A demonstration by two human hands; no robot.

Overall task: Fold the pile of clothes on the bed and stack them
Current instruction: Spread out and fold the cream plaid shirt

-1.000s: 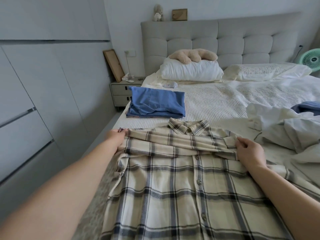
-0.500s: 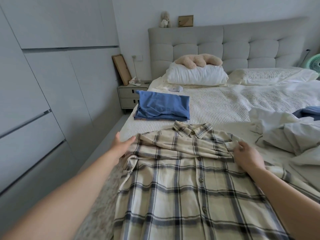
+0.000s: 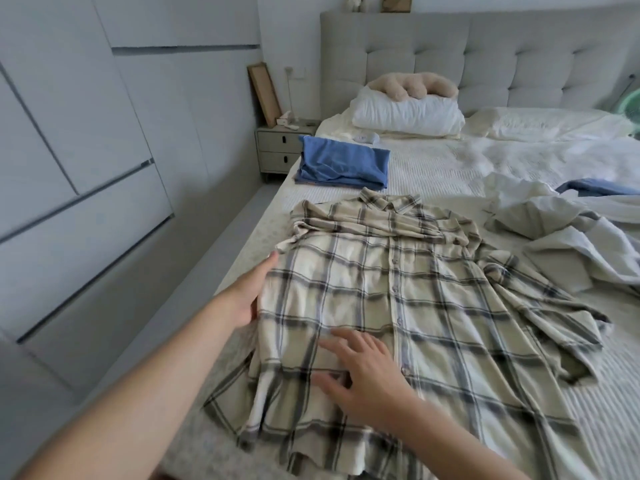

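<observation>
The plaid shirt (image 3: 408,299) lies spread button-side up across the near part of the bed (image 3: 433,174), its collar toward twelve o'clock and one sleeve folded across the chest. My left hand (image 3: 251,296) touches its nine-o'clock edge with straight fingers, and my right hand (image 3: 363,372) rests flat and open on the front panel toward six o'clock. The folded blue garment (image 3: 343,164) sits at eleven o'clock, the unfolded pile (image 3: 554,237) at two.

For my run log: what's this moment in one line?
shirt flat on bed | left hand at edge | right hand on top
</observation>
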